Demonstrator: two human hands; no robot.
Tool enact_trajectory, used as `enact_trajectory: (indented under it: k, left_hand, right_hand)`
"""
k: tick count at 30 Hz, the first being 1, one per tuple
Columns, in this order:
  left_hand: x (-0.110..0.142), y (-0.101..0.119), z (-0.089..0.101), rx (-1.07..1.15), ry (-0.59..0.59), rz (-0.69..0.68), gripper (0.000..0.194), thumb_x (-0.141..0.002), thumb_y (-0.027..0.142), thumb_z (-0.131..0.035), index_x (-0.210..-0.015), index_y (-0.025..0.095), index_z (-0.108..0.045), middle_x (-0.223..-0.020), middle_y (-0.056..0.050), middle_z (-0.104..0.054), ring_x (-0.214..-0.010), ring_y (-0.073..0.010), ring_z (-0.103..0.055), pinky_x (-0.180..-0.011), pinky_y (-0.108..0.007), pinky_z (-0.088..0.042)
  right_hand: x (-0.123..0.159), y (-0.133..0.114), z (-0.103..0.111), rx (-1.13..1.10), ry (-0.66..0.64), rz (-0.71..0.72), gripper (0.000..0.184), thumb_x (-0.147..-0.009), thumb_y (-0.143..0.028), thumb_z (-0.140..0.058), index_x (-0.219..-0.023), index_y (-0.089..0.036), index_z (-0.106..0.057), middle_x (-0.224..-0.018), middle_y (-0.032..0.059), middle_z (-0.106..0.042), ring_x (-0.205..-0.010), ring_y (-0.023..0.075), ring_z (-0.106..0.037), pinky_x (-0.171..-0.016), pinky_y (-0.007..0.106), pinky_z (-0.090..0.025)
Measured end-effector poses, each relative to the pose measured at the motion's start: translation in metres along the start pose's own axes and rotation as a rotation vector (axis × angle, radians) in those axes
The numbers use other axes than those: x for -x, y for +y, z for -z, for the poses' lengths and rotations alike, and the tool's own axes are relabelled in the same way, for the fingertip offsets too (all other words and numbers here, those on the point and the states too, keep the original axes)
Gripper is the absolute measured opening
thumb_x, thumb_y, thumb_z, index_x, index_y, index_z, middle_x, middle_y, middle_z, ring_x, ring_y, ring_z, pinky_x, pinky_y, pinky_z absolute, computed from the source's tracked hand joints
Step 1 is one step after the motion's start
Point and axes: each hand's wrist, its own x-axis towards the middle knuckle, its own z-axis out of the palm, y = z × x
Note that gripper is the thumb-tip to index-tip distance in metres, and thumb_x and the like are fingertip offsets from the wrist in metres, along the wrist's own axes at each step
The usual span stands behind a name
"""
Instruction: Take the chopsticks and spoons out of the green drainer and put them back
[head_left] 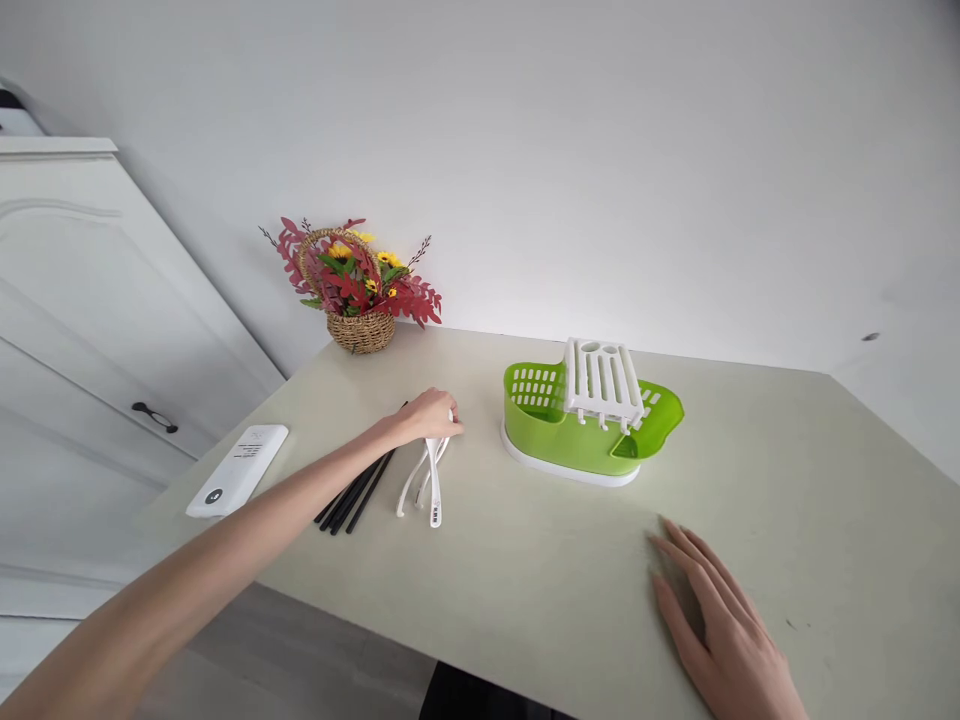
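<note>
My left hand (433,415) reaches across the table, its fingers closed around the upper end of a white spoon (434,490). Other white utensils with curved handles (409,488) lie against that spoon; their far ends are covered by the hand. Just left of them is a bundle of black chopsticks (358,495), partly behind my forearm. My right hand (724,620) rests near the table's front right with fingers stretched out, holding nothing. Between and beyond my hands stands a green utensil holder (555,435) with a white slotted rack (604,380) across its middle.
A wicker basket (360,332) of red and yellow flowers stands at the table's back left, near the wall. A white box-shaped packet (240,468) lies at the left edge. White cabinet doors (112,330) rise left of the table (510,580).
</note>
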Motion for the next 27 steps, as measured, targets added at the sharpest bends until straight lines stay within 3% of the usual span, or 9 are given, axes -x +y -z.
enact_trajectory:
  k: [14, 20, 27]
  left_hand:
    - [0.020, 0.014, -0.024, -0.079, 0.260, -0.021, 0.016, -0.089, 0.029, -0.059, -0.088, 0.023, -0.074, -0.073, -0.004, -0.077, -0.067, -0.0233, -0.072, -0.061, -0.029, -0.044]
    - [0.028, 0.021, -0.030, -0.097, 0.367, -0.051, 0.019, -0.097, 0.029, -0.054, -0.093, 0.023, -0.072, -0.087, -0.004, -0.078, -0.080, -0.0214, -0.073, -0.068, -0.029, -0.045]
    - [0.031, 0.023, -0.019, -0.133, 0.547, -0.153, 0.018, -0.099, 0.024, -0.052, -0.092, 0.022, -0.069, -0.094, -0.006, -0.075, -0.094, -0.0213, -0.067, -0.073, -0.030, -0.046]
  right_hand:
    - [0.001, 0.005, -0.001, -0.022, -0.016, -0.004, 0.049, -0.102, -0.052, -0.044, -0.148, -0.037, -0.050, -0.161, -0.0024, -0.048, -0.148, 0.0298, -0.044, -0.104, 0.052, -0.056]
    - [0.000, -0.003, 0.002, -0.054, -0.006, -0.022, 0.048, -0.103, -0.053, -0.043, -0.146, -0.035, -0.054, -0.159, -0.0005, -0.050, -0.147, 0.0306, -0.045, -0.106, 0.053, -0.054]
    - [0.000, -0.015, 0.011, -0.098, -0.013, -0.052, 0.047, -0.104, -0.051, -0.040, -0.145, -0.033, -0.054, -0.159, 0.0018, -0.050, -0.149, 0.0304, -0.042, -0.110, 0.054, -0.051]
